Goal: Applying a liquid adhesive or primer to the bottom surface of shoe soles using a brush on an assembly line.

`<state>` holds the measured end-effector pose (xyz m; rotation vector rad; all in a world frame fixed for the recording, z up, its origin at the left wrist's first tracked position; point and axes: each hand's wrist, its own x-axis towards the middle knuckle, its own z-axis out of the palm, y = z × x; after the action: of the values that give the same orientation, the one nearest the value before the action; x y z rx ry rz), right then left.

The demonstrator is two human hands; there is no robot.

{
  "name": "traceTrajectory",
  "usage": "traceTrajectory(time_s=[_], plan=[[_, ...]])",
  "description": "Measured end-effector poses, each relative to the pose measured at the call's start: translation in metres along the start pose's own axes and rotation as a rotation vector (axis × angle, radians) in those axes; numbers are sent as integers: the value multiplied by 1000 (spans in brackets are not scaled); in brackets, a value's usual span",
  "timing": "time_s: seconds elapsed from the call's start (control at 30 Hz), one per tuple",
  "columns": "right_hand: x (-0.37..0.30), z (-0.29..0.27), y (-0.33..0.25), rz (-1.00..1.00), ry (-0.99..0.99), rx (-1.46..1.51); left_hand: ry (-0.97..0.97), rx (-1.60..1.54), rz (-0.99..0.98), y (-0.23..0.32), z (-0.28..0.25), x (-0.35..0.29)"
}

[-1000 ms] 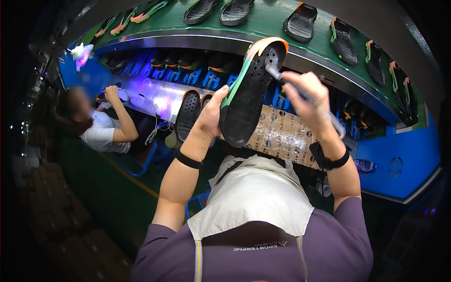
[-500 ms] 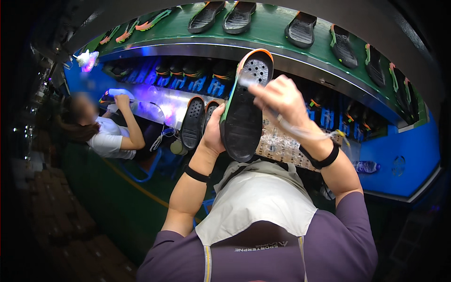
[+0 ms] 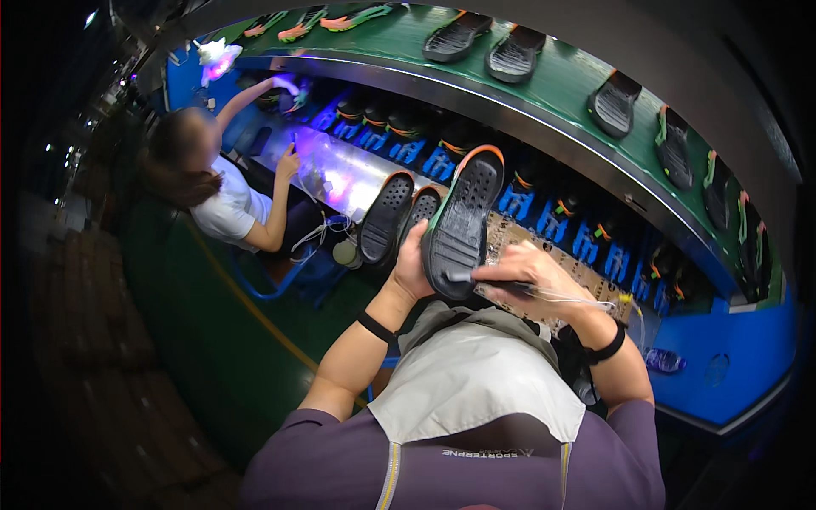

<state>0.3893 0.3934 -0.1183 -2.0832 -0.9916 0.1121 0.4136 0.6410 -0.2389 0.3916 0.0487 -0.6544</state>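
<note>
My left hand (image 3: 414,265) grips the left edge of a black shoe sole (image 3: 461,217) with an orange and green rim, its heel end pointing away from me. The inner face looks up, with small holes at the heel and a wet-looking shine. My right hand (image 3: 537,274) is closed on the dark handle of a brush (image 3: 460,276); the pale tip touches the sole's near end. A thin clear tube (image 3: 586,300) runs from that hand toward the wrist. Left of the held sole, two more black soles, one (image 3: 385,218) in front and one (image 3: 422,206) partly hidden, lean on the bench.
Several soles lie along a green conveyor belt (image 3: 561,81) behind a metal edge. Below, blue stands (image 3: 551,223) carry shoe parts. A co-worker (image 3: 234,200) sits at the left, arm stretched to the bench. A purple-tinted bottle (image 3: 665,360) lies at right.
The brush in my right hand has moved from the sole's heel down to its near end. The sole's heel now looks shiny. The co-worker's arm has reached forward; the view has turned.
</note>
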Motion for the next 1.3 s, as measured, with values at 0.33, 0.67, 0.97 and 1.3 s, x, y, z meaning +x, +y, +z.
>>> traceTrajectory(time_s=[0.33,0.67,0.97,1.3], plan=[[-33,4,9,408,501,199,-313,394,114,151,81,58],[-40,22,30,520,532,210,492,693,792,224,25,168],[-30,21,49,670,521,221,808,1978,926,303,23,236],[-12,20,81,883,538,249,648,2469,774,385,6,297]])
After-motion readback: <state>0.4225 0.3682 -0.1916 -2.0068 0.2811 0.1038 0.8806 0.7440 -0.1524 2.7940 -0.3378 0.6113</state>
